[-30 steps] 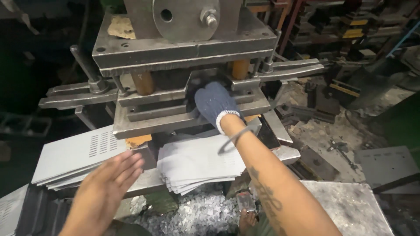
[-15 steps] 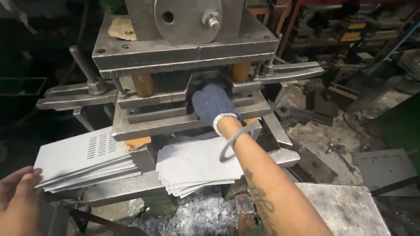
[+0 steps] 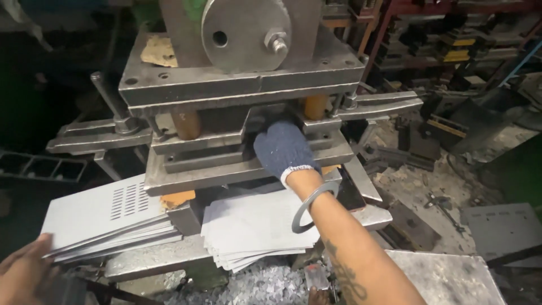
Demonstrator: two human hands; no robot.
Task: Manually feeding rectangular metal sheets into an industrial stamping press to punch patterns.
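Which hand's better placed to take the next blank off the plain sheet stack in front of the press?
Right, probably. The right hand, gloved, is in the press die gap, directly above the plain sheet stack. The left hand is off at the corner of the perforated sheet stack.

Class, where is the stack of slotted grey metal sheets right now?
In the head view, the stack of slotted grey metal sheets lies lower left, beside the press's lower plate, its near corner at the bare left hand.
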